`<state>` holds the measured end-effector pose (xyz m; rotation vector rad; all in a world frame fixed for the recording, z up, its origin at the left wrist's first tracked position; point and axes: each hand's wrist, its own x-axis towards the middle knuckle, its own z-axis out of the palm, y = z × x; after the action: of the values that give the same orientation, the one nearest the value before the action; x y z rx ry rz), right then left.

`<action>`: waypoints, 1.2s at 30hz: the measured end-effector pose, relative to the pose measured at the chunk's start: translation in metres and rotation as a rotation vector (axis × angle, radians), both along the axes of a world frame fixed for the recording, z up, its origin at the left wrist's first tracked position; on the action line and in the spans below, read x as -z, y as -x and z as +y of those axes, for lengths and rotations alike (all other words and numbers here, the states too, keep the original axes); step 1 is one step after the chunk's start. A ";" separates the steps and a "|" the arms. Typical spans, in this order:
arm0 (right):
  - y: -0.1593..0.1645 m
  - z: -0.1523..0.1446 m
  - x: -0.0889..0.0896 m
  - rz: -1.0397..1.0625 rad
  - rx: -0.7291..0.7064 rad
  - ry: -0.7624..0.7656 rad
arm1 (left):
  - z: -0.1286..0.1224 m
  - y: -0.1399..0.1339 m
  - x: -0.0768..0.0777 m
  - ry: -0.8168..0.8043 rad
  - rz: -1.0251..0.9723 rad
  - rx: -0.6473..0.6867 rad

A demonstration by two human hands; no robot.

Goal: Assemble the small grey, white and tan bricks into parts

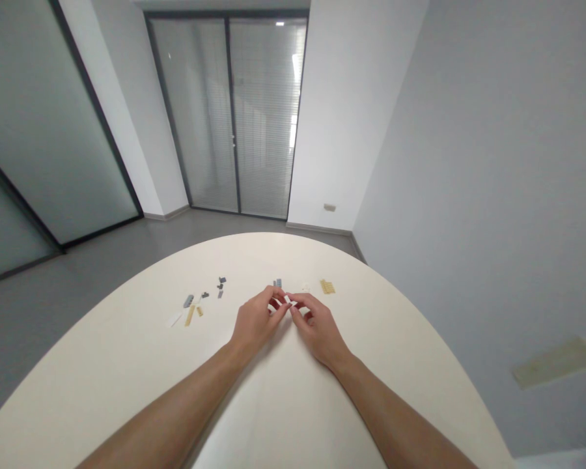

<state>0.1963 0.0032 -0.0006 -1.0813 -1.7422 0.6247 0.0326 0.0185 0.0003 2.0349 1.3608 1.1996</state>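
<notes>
1. Before me, left hand (256,317) and right hand (318,324) meet over the smooth, cream, round-edged table (127,352), both grips pinching small white plastic-looking pieces (288,299); whether these are joined, I can't tell.
2. The step seems to be fingertip fitting; the next move probably calls for careful alignment.
3. Left lie a grey block (188,301) and slim tan strip (190,315); right, textured tan plates (327,286).

The left forearm (176,404) and the right forearm (395,404) are bare as far as the near edge of the view, smooth and slim, widest at the near end and tapering toward the wrists. The left hand (254,320) and right hand (321,329) are bare too, with slender fingers (273,291).
</notes>
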 end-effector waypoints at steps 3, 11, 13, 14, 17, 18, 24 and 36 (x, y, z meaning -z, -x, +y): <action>0.000 0.000 0.000 0.001 0.006 0.003 | 0.000 0.000 -0.001 0.001 0.006 0.003; 0.000 0.000 0.000 0.008 0.015 0.016 | -0.001 0.001 -0.002 0.002 -0.006 0.028; 0.000 0.000 0.000 0.010 0.013 0.015 | 0.000 0.001 -0.001 -0.004 -0.006 0.037; 0.000 -0.001 0.000 0.011 0.011 0.016 | 0.000 0.001 -0.001 -0.008 -0.006 0.039; 0.001 -0.001 0.000 0.017 0.006 0.020 | 0.001 0.002 0.000 -0.023 -0.007 0.037; 0.001 -0.001 0.000 0.018 0.005 0.020 | 0.002 0.002 0.001 -0.028 -0.006 0.038; 0.001 0.000 0.002 0.014 0.012 0.021 | 0.004 0.003 0.004 -0.043 -0.012 0.058; 0.000 0.001 0.004 0.020 0.041 0.026 | 0.005 0.003 0.006 -0.059 -0.018 0.108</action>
<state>0.1961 0.0043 -0.0047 -1.1224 -1.6944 0.6317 0.0297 0.0236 -0.0056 2.1040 1.2037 1.2213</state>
